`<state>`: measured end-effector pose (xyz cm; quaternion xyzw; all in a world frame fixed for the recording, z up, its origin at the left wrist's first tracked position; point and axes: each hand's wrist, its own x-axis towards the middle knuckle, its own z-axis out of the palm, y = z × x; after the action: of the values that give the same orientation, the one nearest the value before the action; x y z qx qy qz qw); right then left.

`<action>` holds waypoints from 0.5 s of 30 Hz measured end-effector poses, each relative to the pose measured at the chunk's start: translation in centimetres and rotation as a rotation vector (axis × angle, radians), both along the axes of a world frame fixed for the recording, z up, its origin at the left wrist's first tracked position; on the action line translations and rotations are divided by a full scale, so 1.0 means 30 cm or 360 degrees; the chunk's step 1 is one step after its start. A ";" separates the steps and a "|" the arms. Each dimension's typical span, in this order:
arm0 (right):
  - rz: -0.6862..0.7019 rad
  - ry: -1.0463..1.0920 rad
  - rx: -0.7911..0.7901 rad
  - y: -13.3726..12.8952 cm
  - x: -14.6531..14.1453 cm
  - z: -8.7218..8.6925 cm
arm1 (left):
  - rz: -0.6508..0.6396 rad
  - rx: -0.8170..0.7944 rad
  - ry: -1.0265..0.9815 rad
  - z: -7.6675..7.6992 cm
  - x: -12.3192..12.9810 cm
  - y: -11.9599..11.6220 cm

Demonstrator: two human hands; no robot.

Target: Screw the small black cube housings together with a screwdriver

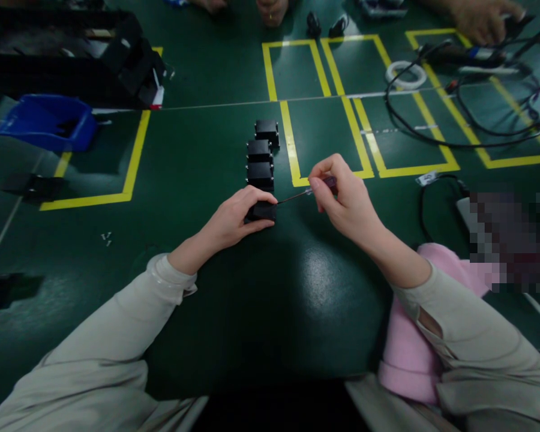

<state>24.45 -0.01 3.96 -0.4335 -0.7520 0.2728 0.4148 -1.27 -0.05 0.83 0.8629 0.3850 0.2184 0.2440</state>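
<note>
My left hand (236,219) is closed around a small black box (263,212), thumb on the near side and fingers on the far side, on the green table. In my right hand (344,195) is a screwdriver (330,182), its handle inside my fingers. The thin shaft points left, and its tip meets the right side of the held box; the exact contact is too small to tell. Beyond my left hand, several similar black boxes (260,172) stand in a row leading away, with small shiny bits on their sides.
A blue bin (49,123) and a black rack (117,66) stand at the left. Small screws (107,238) lie left of my hand. Yellow tape marks (292,144) cross the table. A white tape roll (405,75), black cables (432,141) and another person's hand (486,21) are at upper right; pink cloth (414,354) lies beneath my right arm.
</note>
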 end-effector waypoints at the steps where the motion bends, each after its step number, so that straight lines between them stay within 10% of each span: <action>1: -0.0011 -0.0011 -0.0006 0.000 0.000 0.000 | 0.0005 -0.0007 0.0003 0.000 0.000 0.000; 15: -0.0018 -0.0009 0.0006 0.003 -0.002 -0.007 | -0.0002 0.0000 0.0000 -0.001 0.001 0.002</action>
<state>24.39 0.07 3.74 -0.4377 -0.7512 0.2678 0.4152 -1.23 0.01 0.80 0.8631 0.3845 0.2183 0.2443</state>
